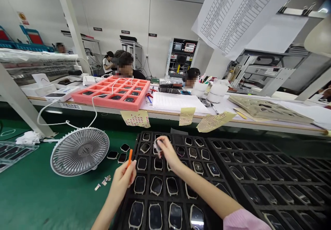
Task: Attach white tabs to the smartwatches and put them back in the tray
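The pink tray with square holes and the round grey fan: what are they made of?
The salmon-pink square-celled tray looks like matte moulded plastic or firm foam; its thick walls show little shine. The round grey fan is probably plastic, with thin, evenly moulded ribs.

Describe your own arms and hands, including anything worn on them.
The left hand and right hand are bare, with no gloves. The right forearm is bare down to a light pink sleeve at the lower edge of the view. The left forearm is bare too, with no sleeve in view. No cables or straps show.
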The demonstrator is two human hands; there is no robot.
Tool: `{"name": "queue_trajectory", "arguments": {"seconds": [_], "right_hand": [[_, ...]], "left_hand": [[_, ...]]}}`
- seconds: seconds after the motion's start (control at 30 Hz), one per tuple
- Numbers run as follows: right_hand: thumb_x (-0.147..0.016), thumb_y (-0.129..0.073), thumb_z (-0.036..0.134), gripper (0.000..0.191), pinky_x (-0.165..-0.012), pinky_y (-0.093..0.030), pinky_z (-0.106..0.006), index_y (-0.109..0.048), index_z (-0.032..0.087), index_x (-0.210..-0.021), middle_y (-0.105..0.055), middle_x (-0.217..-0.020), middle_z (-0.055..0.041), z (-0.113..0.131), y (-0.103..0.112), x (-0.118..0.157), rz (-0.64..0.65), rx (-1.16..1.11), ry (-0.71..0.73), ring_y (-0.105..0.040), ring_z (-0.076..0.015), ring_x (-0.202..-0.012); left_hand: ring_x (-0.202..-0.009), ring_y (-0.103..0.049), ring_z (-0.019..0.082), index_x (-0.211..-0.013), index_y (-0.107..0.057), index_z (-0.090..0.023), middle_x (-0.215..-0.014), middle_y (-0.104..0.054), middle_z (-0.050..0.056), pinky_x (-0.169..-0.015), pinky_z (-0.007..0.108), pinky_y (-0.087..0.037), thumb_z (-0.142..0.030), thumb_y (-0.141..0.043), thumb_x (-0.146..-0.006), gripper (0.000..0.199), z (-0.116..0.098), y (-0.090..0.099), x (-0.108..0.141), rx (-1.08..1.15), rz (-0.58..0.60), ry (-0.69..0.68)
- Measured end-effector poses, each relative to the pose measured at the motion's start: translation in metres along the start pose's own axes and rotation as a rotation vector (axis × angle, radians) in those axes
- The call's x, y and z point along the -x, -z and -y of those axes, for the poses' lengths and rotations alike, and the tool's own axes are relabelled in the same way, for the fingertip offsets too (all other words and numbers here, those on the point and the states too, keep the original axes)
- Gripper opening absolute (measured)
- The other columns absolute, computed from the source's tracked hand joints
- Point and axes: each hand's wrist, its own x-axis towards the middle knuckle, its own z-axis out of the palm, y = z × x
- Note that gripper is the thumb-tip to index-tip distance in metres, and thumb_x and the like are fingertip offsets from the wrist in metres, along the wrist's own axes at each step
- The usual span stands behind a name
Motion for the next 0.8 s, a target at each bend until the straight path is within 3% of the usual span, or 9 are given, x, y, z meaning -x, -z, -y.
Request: {"name": "queue_trajectory", "arguments": {"seconds": [0.13,0.33,0.5,0.57,0.67,0.8], "right_hand": [[-0.072,-0.067,0.051,0.034,-0.044,-0.033,-0.022,-0.051,0.025,-0.088,-0.051,-0.07,0.0058,0.0,0.011,-0.009,-0.024,0.049,0.029,-0.042,-0.0098,-0.051],[-0.076,-0.065,0.051,0.032,-0.047,-0.039,-0.022,-0.054,0.024,-0.091,-0.058,-0.081,0.0011,-0.01,-0.024,0.023,0.225,0.072,0.006,-0.053,-0.0124,-0.062],[-0.079,-0.06,0.052,0.029,-0.048,-0.042,-0.025,-0.054,0.026,-0.09,-0.059,-0.081,-0.0004,-0.011,-0.024,0.024,0.197,0.229,0.05,-0.053,-0.0152,-0.063],[-0.083,-0.055,0.05,0.025,-0.05,-0.044,-0.027,-0.052,0.027,-0.092,-0.06,-0.083,-0.0012,-0.009,-0.009,0.012,0.113,0.31,0.083,-0.055,-0.0175,-0.066],[-0.082,-0.053,0.049,0.026,-0.056,-0.044,-0.03,-0.05,0.026,-0.095,-0.06,-0.086,-0.0026,-0.001,0.034,-0.018,-0.073,0.441,0.145,-0.056,-0.0199,-0.072],[-0.074,-0.057,0.046,0.026,-0.064,-0.04,-0.032,-0.052,0.023,-0.085,-0.057,-0.071,-0.0012,0.004,0.101,-0.057,-0.309,0.692,0.179,-0.054,-0.0215,-0.07]], "left_hand": [[-0.034,-0.019,0.003,-0.062,-0.04,-0.02,-0.044,-0.033,-0.01,-0.034,0.016,-0.014,-0.066,-0.051,-0.077,0.049,0.004,0.01,-0.006,-0.013,0.012,0.104],[-0.036,-0.02,0.005,-0.067,-0.041,-0.021,-0.049,-0.034,-0.009,-0.033,0.018,-0.014,-0.059,-0.047,-0.08,0.041,-0.002,-0.015,-0.008,-0.045,0.079,0.039],[-0.039,-0.019,0.006,-0.067,-0.038,-0.022,-0.052,-0.025,-0.01,-0.036,0.019,-0.014,-0.057,-0.047,-0.081,0.039,-0.005,-0.011,-0.002,-0.023,0.028,0.036],[-0.04,-0.017,0.006,-0.068,-0.037,-0.023,-0.053,-0.022,-0.01,-0.037,0.019,-0.014,-0.06,-0.046,-0.08,0.04,-0.004,0.004,-0.001,-0.007,-0.01,0.03],[-0.04,-0.018,0.006,-0.069,-0.038,-0.022,-0.053,-0.025,-0.01,-0.038,0.019,-0.016,-0.065,-0.045,-0.079,0.044,0.003,0.037,0.002,-0.056,-0.094,0.032],[-0.049,-0.044,0.013,-0.062,-0.042,-0.021,-0.053,-0.044,-0.004,-0.049,0.023,-0.036,-0.068,-0.044,-0.078,0.05,0.023,0.079,0.012,-0.475,-0.222,0.034]]}}
